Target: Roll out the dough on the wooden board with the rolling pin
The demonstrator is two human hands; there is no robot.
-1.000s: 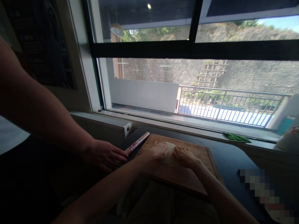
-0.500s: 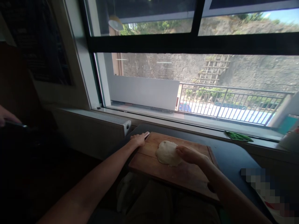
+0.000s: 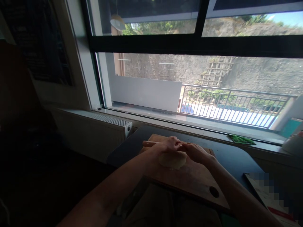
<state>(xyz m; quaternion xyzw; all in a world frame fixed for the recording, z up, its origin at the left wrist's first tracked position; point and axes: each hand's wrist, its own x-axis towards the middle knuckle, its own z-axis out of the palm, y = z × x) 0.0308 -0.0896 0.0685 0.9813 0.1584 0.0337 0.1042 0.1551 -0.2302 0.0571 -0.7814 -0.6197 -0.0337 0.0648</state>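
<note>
A flattened round of pale dough (image 3: 172,160) lies on the wooden board (image 3: 187,178). Across the far part of the board is a wooden rolling pin (image 3: 149,143), its left end sticking out past my wrist. My left hand (image 3: 172,143) is closed on the pin, just beyond the dough. Beside it, almost touching, my right hand (image 3: 195,152) has its fingers bent over the pin's other part, which is mostly hidden under both hands.
The board rests on a dark table (image 3: 227,154) below a window. A green cloth (image 3: 241,139) lies on the sill, and a radiator (image 3: 106,121) stands at the left. A flat item, partly blurred, is at the table's right edge.
My left hand has moved right from the board's left edge, bringing the pin over the board. My right hand has left the dough and come onto the pin. The person's hand at far left is gone.
</note>
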